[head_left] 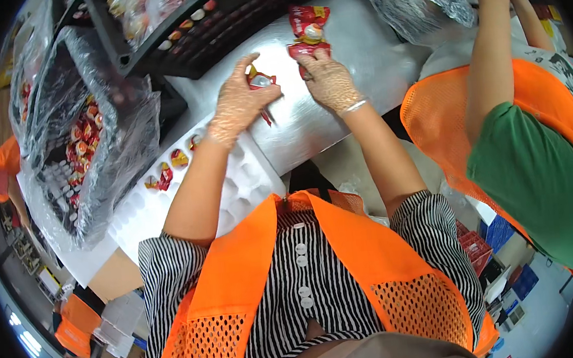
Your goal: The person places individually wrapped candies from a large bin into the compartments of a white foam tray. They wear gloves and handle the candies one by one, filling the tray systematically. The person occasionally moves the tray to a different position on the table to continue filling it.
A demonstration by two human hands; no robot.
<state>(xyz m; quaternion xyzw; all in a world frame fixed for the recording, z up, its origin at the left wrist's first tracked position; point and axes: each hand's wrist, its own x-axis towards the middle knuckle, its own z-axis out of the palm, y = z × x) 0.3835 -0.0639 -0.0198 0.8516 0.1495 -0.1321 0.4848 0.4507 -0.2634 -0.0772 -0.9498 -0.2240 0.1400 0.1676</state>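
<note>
My left hand (235, 107), in a thin clear glove, pinches a small red, yellow and silver wrapped packet (262, 81) between thumb and fingers above the shiny metal tabletop (277, 139). Farther right, my right hand (330, 82), gloved the same way, has its fingers closed on the near end of a red wrapped packet (299, 50). Just beyond it lies another red packet (309, 24) with a pale round patch, touching or overlapping the first. Below my left forearm sits a white tray (233, 183) with round hollows; several red and yellow packets (165, 176) rest along its far side.
A black crate (221, 29) holding wrapped packets stands at the far left of the table. Left of the tray, a clear plastic bag (119, 145) holds many red packets. Another plastic bag (414, 7) lies far right, beside a co-worker in an orange vest (439, 110).
</note>
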